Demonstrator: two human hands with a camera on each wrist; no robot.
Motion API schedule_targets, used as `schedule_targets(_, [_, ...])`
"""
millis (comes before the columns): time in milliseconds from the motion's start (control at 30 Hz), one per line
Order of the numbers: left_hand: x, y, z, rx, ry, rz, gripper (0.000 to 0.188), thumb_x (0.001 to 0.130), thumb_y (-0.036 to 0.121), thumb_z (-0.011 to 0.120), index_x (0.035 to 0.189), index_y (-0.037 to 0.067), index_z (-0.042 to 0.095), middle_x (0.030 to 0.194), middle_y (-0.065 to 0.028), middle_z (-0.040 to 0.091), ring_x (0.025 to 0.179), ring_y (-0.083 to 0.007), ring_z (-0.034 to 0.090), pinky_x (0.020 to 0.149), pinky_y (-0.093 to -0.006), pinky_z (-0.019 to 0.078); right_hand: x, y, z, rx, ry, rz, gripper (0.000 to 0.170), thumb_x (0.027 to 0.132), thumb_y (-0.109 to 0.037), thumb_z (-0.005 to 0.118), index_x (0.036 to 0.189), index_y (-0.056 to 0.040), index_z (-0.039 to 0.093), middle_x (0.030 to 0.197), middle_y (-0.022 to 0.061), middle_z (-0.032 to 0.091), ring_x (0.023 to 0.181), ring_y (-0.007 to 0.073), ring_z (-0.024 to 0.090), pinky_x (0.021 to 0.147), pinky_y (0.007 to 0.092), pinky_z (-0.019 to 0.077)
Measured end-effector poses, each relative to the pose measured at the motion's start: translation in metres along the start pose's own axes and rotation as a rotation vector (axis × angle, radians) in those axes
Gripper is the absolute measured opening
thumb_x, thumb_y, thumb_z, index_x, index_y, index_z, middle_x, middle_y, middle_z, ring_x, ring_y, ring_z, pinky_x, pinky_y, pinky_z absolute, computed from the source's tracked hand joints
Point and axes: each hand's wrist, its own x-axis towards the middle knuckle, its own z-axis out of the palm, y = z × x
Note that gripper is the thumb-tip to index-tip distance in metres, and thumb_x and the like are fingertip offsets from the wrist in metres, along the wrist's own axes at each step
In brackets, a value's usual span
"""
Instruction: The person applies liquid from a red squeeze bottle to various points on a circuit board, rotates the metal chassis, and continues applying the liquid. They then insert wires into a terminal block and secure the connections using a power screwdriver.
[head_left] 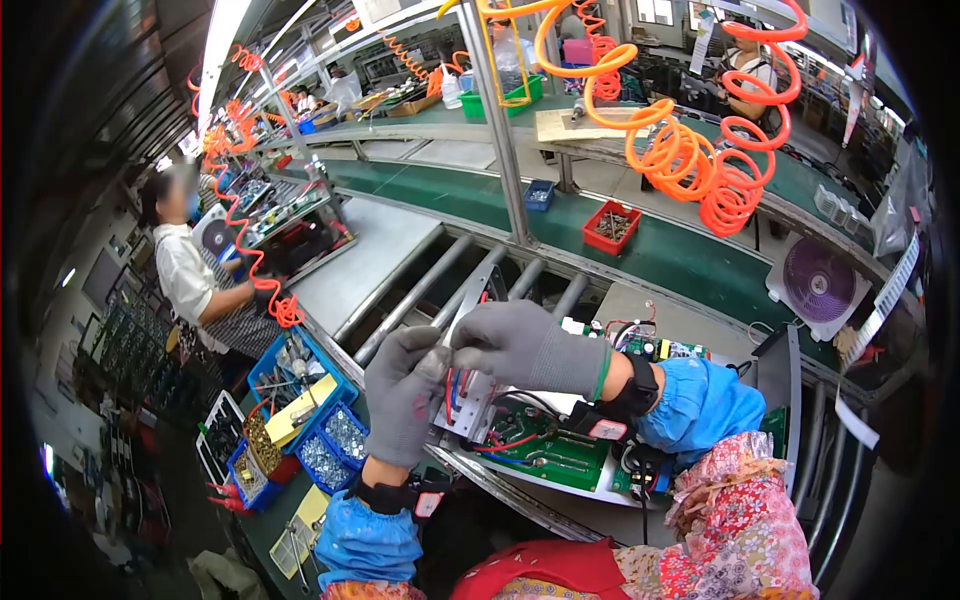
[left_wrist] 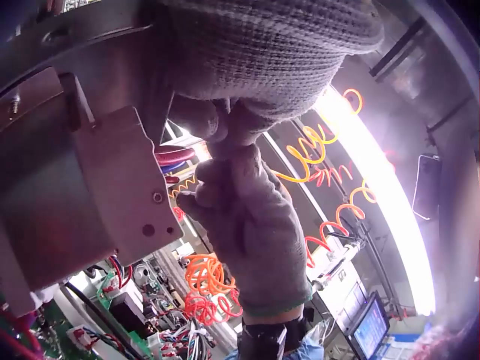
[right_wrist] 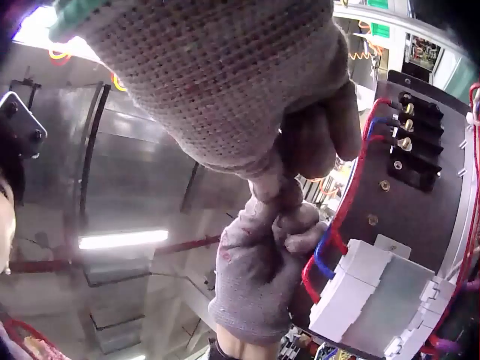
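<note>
In the head view, the grey-gloved left hand (head_left: pixel 403 400) and right hand (head_left: pixel 535 350) meet at their fingertips, fingers bent, above a metal panel (head_left: pixel 468 420). Any small thing between the fingers is hidden. The right wrist view has the right hand (right_wrist: pixel 210 90) over the left hand (right_wrist: pixel 259 270), beside the panel's dark face (right_wrist: pixel 375 199). That face carries a black terminal block (right_wrist: pixel 416 142) and a pale grey breaker-like module (right_wrist: pixel 352 289), with red and blue wires (right_wrist: pixel 324 247) running between them. Green circuit boards (head_left: pixel 570 460) lie below the right forearm.
Blue bins (head_left: pixel 325 460) of small metal parts stand at the left, near a yellow paper (head_left: pixel 302 410). Metal rollers (head_left: pixel 415 290) lie beyond the hands. A red bin (head_left: pixel 611 227) sits on the green bench; orange coiled hoses (head_left: pixel 690 165) hang above. Another person (head_left: pixel 190 270) stands left.
</note>
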Motion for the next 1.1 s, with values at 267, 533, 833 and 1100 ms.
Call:
schedule_targets(267, [0.0,0.004,0.007,0.111,0.106,-0.003,0.032,0.094,0.016,0.063,0.118,-0.004,0.058,0.102,-0.01,0.069,0.088,-0.0108,0.062,0.078,-0.0236,0.0497,0.007,0.029,-0.013,0.395,0.138,0.274,0.016,0.082,-0.014,0.067,0.087,0.0009,0.069,0.077,0.0073,0.067,0.069,0.0124,0.062,0.062,0.0304,0.0501])
schedule_targets(533, [0.009,-0.002,0.0,0.122,0.198,-0.051,0.034,0.09,0.014,0.06,0.119,-0.004,0.058,0.104,-0.0102,0.068,0.09,-0.0125,0.062,0.08,-0.0245,0.0497,0.017,0.095,-0.007,0.543,0.064,0.669,0.012,0.093,-0.013,0.062,0.093,-0.0014,0.065,0.074,0.0029,0.059,0.06,0.0117,0.054,0.054,0.0278,0.0444])
schedule_targets(833, [0.009,0.0,-0.002,0.096,0.175,-0.088,0.034,0.09,0.01,0.062,0.12,-0.005,0.057,0.105,-0.0097,0.066,0.09,-0.013,0.062,0.078,-0.0268,0.05,0.022,0.108,0.001,0.609,0.043,0.702,0.012,0.092,-0.014,0.065,0.089,-0.0026,0.065,0.074,0.0023,0.059,0.059,0.0112,0.054,0.051,0.0272,0.0437])
schedule_targets(1100, [0.009,-0.001,-0.003,0.044,0.173,-0.063,0.03,0.087,0.012,0.061,0.113,-0.003,0.062,0.103,-0.0084,0.067,0.09,-0.0114,0.061,0.081,-0.0239,0.0482,0.02,0.098,-0.003,0.685,0.02,0.778,0.008,0.095,-0.011,0.061,0.093,-0.0041,0.061,0.078,0.0025,0.059,0.061,0.0134,0.057,0.056,0.0297,0.0498])
